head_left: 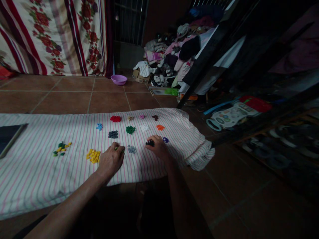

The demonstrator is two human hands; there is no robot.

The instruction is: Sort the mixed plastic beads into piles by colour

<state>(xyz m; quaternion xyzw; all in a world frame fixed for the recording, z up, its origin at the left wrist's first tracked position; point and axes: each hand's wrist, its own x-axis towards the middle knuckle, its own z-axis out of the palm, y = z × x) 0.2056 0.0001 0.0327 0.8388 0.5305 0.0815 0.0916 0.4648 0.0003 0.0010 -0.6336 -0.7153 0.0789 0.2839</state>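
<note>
My left hand rests low over the striped cloth, fingers curled around small lime-green bricks that they partly hide. Fingers bent, my right hand closes about a small cluster of black bricks. Between the hands lie light grey bricks. Yellow bricks form a pile just left of my left hand, and dark grey bricks sit beyond it. Blue-purple bricks are just past my right hand. Farther off are dark green bricks, white bricks and orange bricks.
Red bricks, tan, pink and brown bricks line the far side of the cloth. Mixed green and yellow bricks lie left, near a dark framed panel. A purple basin and heaped clothes stand on the floor beyond.
</note>
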